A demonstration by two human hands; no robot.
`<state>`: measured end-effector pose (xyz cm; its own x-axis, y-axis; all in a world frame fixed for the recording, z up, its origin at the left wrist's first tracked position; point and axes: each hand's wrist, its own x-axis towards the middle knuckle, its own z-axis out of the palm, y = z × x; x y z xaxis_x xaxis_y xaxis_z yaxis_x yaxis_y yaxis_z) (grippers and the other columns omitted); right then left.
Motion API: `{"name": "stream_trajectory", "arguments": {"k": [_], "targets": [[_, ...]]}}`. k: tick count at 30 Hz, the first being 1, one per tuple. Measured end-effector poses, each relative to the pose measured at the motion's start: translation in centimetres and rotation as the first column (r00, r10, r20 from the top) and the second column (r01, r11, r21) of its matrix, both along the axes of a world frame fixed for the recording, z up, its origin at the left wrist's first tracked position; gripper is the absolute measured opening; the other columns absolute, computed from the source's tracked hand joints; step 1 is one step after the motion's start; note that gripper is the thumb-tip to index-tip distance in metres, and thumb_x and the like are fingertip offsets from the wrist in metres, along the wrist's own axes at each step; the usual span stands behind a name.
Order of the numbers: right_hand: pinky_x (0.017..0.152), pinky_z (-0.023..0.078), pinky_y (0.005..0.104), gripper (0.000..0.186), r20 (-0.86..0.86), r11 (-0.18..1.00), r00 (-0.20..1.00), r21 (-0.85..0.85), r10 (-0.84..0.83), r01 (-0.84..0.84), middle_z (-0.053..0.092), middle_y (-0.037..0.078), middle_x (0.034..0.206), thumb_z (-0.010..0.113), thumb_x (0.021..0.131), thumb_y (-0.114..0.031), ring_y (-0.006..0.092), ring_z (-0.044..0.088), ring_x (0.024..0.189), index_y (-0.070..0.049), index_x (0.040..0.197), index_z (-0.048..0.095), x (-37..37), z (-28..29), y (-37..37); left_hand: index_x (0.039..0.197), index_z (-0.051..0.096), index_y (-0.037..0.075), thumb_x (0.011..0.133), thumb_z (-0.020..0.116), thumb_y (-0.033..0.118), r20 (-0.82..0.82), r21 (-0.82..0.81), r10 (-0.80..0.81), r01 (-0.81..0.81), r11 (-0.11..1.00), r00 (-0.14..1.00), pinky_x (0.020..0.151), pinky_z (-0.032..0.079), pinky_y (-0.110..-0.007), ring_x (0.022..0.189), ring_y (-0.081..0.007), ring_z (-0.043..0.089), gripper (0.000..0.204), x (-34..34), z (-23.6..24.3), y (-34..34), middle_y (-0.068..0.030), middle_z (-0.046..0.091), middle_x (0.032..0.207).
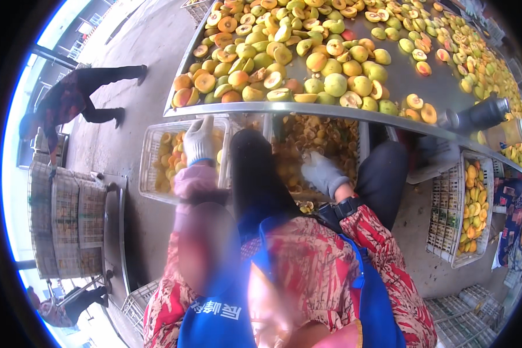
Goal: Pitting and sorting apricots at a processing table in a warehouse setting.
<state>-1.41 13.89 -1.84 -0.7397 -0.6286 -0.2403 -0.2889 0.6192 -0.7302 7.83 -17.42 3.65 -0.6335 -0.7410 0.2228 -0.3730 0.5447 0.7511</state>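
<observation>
My left hand [199, 142], in a white knit glove, is over a white plastic crate [147, 165] of yellow peach pieces [166, 155]. Its fingers point away from me toward the table's edge, and their tips are largely hidden. Between my knees, my right hand [325, 174] hovers in a pale grey glove above a second crate [363, 145] holding brownish peach scraps [313, 132]. Motion smears the right fingers, so I cannot tell whether anything is in them. Many halved and whole yellow-green peaches [334, 84] lie heaped on the metal table [388, 69] just beyond both hands.
The table's raised metal rim [261, 108] runs above the crates. A dark bottle [482, 113] lies at the table's right. Another peach-filled crate [446, 211] stands right. Stacked crates [64, 220] stand left, where a person [69, 98] bends over. Other people are at the edges.
</observation>
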Motion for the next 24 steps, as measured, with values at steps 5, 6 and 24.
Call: {"name": "stream_trajectory", "arguments": {"k": [5,6,24], "targets": [[0.065,0.045,0.0373,0.024,0.216,0.954,0.972,-0.257,-0.096,0.152,0.058,0.016,0.079,0.055,0.084,-0.023,0.0268,0.055,0.069,-0.002,0.096,0.053,-0.7,-0.5,-0.3,0.119,0.059,0.014,0.078,0.064,0.033,0.246,-0.443,-0.08,0.186,0.877,0.966,0.093,0.044,-0.036,0.109,-0.029,0.056,0.045,-5.6,5.2,5.1,-0.01,0.056,0.123],[0.064,0.045,0.0378,0.023,0.27,0.953,0.959,-0.255,-0.09,0.161,0.059,0.017,0.08,0.055,0.084,-0.022,0.028,0.056,0.069,-0.002,0.096,0.053,-0.6,-0.7,-0.8,0.119,0.058,0.014,0.076,0.066,0.033,0.23,-0.434,-0.235,0.316,0.844,0.944,0.092,0.044,-0.036,0.107,-0.0289,0.057,0.048,-8.3,5.4,6.5,-0.0097,0.056,0.124],[0.053,0.038,0.0225,0.019,0.725,0.747,0.682,-0.402,-0.093,0.529,0.05,-0.002,0.073,0.048,0.095,-0.024,0.0087,0.047,0.059,-0.008,0.1,0.055,-1.1,6.1,0.3,0.111,0.05,0.004,0.092,0.042,0.047,-0.478,0.871,-0.041,0.479,0.109,0.878,0.058,0.049,-0.038,0.076,-0.028,0.06,0.048,-15.3,5.8,14.7,-0.0157,0.06,0.094]]}}
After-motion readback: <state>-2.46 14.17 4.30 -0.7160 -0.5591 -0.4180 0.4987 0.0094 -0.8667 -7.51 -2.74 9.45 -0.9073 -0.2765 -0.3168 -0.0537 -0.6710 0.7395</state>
